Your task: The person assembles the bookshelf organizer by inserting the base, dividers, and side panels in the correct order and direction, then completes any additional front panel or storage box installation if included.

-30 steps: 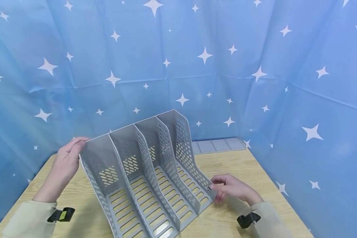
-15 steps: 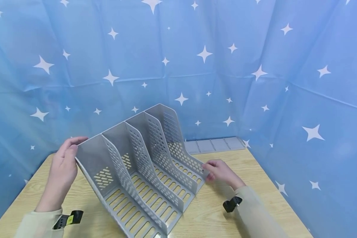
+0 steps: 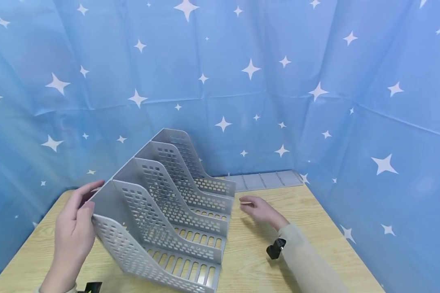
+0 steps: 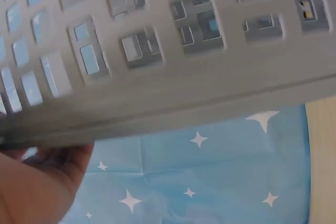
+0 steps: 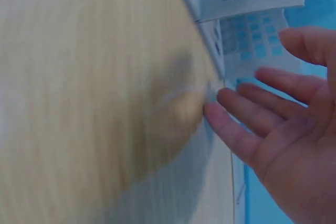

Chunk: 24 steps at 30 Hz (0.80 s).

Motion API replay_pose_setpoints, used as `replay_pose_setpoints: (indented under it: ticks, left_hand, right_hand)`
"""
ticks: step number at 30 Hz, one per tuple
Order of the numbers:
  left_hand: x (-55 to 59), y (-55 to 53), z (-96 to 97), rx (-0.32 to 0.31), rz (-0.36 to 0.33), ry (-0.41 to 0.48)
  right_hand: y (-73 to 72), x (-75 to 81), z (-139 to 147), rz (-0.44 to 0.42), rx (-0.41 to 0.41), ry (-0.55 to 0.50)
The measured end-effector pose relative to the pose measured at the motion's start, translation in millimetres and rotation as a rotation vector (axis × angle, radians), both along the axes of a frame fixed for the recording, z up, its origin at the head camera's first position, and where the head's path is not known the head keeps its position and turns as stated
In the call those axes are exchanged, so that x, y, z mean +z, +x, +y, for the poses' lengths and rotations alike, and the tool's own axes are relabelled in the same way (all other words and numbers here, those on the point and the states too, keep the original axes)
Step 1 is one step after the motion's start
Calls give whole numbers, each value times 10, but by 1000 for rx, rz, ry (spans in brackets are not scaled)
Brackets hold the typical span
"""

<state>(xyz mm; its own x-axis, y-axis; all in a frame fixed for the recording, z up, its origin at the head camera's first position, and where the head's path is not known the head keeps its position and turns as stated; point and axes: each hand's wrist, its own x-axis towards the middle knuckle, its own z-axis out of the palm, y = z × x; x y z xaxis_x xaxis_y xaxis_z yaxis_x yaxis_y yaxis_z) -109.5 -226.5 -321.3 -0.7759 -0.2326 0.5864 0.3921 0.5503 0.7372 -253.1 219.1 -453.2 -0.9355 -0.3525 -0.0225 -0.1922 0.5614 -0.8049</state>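
Note:
A grey plastic file rack [image 3: 183,219] with perforated dividers and a slotted base stands turned and tilted over the table. My left hand [image 3: 75,228] grips its back upper corner at the left, thumb on the near side and fingers behind. In the left wrist view the perforated side wall [image 4: 173,82] fills the upper part, with the left hand [image 4: 42,187] at its lower edge. My right hand [image 3: 262,211] is apart from the rack, just right of its front edge. Its fingers [image 5: 236,129] are extended and hold nothing in the right wrist view.
A flat grey ribbed panel [image 3: 267,180] lies at the back edge of the wooden table [image 3: 297,215]. A blue curtain [image 3: 220,81] with white stars hangs behind and along both sides. Each wrist wears a black band [image 3: 276,248].
The rack has turned anticlockwise, its right end swinging away toward the back left. My right hand has let go of its front right corner. The left hand keeps its grip.

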Motion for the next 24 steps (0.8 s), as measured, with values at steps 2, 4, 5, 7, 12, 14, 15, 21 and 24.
replay_pose_setpoints:
  ticks: [2,4,5,7,12,14,15,21,24]
  left_hand:
    - [-8,58,-12,-92,41,1]
    - [-19,80,-27,-214,124,-5]
    - [-26,85,-32,-273,160,-7]
    - [-49,84,-40,-354,219,-35]
    - [-116,80,-65,-436,231,-43]
    - [-146,72,-86,-494,206,14]
    - [-158,66,-94,-517,197,38]
    - [-176,-51,-42,-447,371,-41]
    - [-176,-88,8,-358,456,-80]
  right_hand:
    - [23,-23,42,20,6,32]
    - [38,-40,105,26,-8,53]
    - [44,-47,139,27,-18,57]
    - [52,-62,211,17,-40,61]
    - [63,-104,331,13,-48,73]
    - [61,-109,346,27,-50,82]
    - [58,-99,349,34,-51,88]
    - [-46,-27,330,93,-37,176]
    - [-127,-24,328,110,-33,215]
